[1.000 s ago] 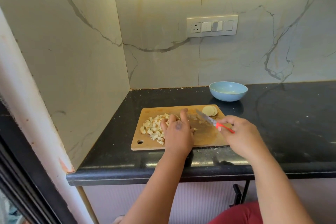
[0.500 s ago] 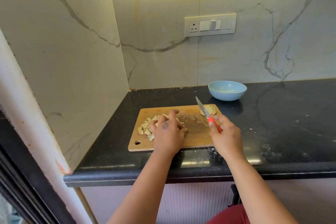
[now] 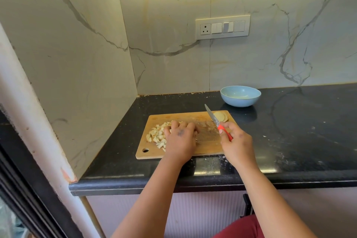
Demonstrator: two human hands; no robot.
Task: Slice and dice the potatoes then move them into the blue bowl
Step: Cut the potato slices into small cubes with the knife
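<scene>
From the head view, a wooden cutting board (image 3: pixel 204 147) is lying on the black countertop (image 3: pixel 289 141) near its front edge, toward the left corner where the marble walls meet. The left hand (image 3: pixel 180 140) is resting palm down over the left-middle of the board, its fingers curled onto the pile of diced potato pieces (image 3: pixel 157 135) that is spreading across the board's left half; whether the fingers are actually gripping any pieces cannot be told, since the hand is covering them. The right hand (image 3: pixel 236 144) is hovering over the board's front right corner, its fingers wrapping around the red handle of a knife (image 3: pixel 215 120), whose blade is pointing away toward the board's far right corner, tilting upward. A few round potato slices (image 3: pixel 221 116) are sitting stacked at that far right corner, just beside the blade. The blue bowl (image 3: pixel 240 96) is standing on the countertop beyond the board's far right corner, close to the back wall and apart from the board. A switch panel (image 3: pixel 222 27) is sitting on the back wall above.
</scene>
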